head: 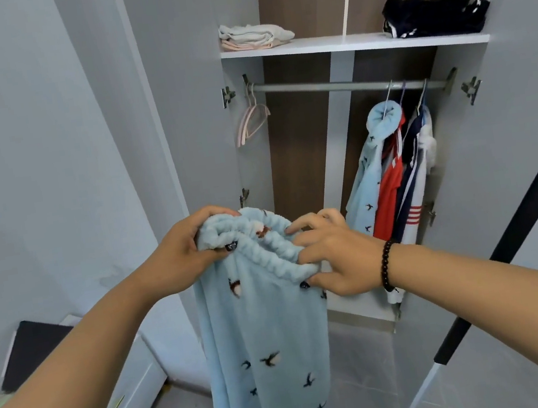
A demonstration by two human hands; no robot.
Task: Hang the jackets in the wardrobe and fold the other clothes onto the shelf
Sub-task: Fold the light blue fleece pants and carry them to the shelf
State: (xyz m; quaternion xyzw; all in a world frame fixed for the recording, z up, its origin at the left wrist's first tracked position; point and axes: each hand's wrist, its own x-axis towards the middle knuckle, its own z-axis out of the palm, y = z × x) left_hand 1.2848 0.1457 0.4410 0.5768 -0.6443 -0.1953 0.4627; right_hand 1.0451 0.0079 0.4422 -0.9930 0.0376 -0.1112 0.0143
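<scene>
**Fleece trousers held up by waistband, facing open wardrobe**

Light-blue fleece pyjama trousers with small dark bird print [264, 325] hang straight down between the two hands, long axis vertical, elastic waistband on top and roughly level across. Left hand [181, 250] grips the bunched left end of the waistband, fingers curled over the top, thumb under. Right hand [331, 253] pinches the right end, thumb below, fingers partly spread on the ruffled edge; black bead bracelet [387, 266] on that wrist. Both hands about equally near the cloth.

White wardrobe shelf [342, 44] sits above and ahead, well apart from the hands; pale folded stack [254, 34] left, dark folded stack [434, 14] right. Jackets on the metal rail [330, 86] lower right. Likely next: fold, then lift up to the shelf.
</scene>
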